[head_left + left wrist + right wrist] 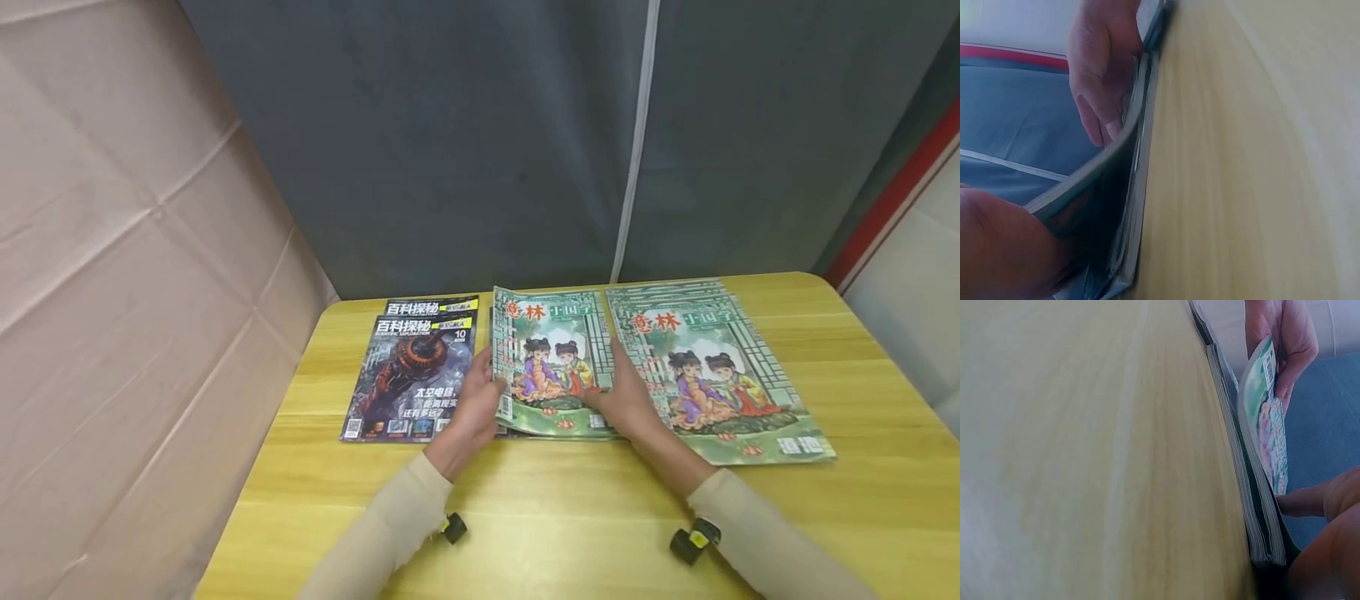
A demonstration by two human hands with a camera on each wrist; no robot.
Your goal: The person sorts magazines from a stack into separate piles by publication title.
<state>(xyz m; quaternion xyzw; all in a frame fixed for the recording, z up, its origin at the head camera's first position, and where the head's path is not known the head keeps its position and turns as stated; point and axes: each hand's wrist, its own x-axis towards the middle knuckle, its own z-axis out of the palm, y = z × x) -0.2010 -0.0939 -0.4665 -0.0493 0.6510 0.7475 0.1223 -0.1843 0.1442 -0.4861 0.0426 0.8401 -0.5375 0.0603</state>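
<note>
A green magazine with two cartoon figures on its cover lies mid-table, between two piles, its left side bent up. At that raised left edge my left hand grips it, thumb on the cover and fingers behind. My right hand holds the right edge, with the thumb over the cover's lower right. In the left wrist view, a gap shows between the lifted magazine and the magazines below. The right wrist view shows its curved pages above the lower layer, with the left hand at the far end.
Dark science magazines lie overlapped on the left. To the right is a fanned pile of matching green magazines. All rest on a yellow wood-grain table, with a grey curtain behind and a pale cloth wall at left.
</note>
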